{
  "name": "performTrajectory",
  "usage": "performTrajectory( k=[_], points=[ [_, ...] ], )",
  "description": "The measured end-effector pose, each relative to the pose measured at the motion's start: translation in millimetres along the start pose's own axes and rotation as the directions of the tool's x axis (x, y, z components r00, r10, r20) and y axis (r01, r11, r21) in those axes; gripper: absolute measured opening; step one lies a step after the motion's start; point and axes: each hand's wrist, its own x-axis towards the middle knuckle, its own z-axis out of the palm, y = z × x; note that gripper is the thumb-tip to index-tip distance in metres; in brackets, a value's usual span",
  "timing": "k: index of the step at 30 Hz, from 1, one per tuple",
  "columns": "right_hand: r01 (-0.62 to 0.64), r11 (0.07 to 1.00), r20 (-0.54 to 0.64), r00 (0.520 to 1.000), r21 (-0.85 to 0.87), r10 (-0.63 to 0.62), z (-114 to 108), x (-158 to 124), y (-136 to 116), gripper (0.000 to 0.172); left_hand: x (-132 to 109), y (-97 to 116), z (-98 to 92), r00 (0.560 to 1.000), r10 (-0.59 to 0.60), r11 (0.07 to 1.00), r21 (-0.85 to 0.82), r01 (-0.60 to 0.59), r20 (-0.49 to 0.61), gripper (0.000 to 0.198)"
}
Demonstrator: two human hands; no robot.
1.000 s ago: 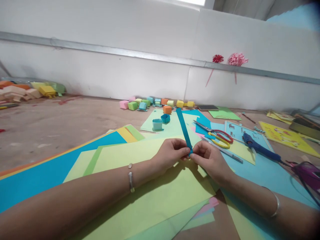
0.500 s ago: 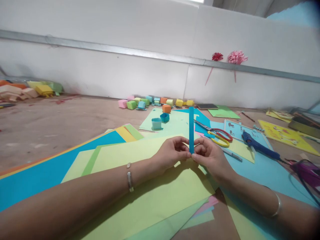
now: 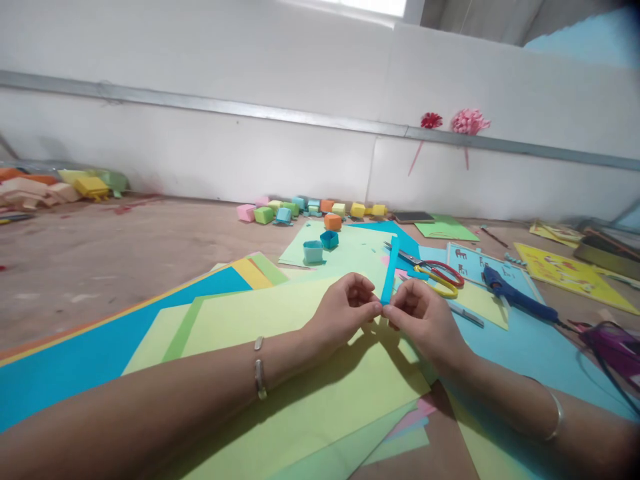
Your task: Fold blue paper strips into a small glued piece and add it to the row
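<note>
A narrow blue paper strip (image 3: 391, 272) stands up between my hands, leaning a little to the right. My left hand (image 3: 350, 303) pinches its lower end between thumb and fingers. From the other side my right hand (image 3: 423, 313) pinches the same end, the two thumbs almost touching. The fold or edge under the fingertips is hidden. Beneath both hands lie pale yellow-green paper sheets (image 3: 310, 393). Just beyond them stand a light blue paper cup shape (image 3: 313, 251) and a darker blue one (image 3: 329, 239).
Scissors with red and yellow handles (image 3: 440, 277) lie right of my hands, near a pen (image 3: 467, 315) and a blue glue gun (image 3: 520, 293) with a cord. Small coloured paper boxes (image 3: 283, 215) line the wall. Blue paper (image 3: 100, 340) spreads at left.
The blue strip has gone from upright to tilted right and away, its top lower. Both hands keep their pinch at its lower end. The view has shifted slightly.
</note>
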Motion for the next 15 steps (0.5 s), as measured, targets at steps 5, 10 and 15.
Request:
performTrajectory(
  k=[5,10,15],
  points=[
    [0.236,0.950,0.028,0.972,-0.204,-0.235,0.3,-3.4,-0.1,0.006,-0.4,-3.1,-1.3,0.999,0.037,0.999,0.028,-0.037,-0.002,0.027],
    [0.311,0.907,0.003,0.946,-0.285,-0.323,0.4,-6.2,-2.4,0.004,-0.2,-3.9,-2.5,0.987,0.158,0.973,0.169,-0.159,0.017,0.021],
    [0.284,0.919,-0.023,0.953,-0.274,-0.302,0.0,-4.6,-1.4,0.006,-0.9,-3.4,-2.0,0.984,0.168,0.972,0.159,-0.176,0.062,0.013]
  ],
)
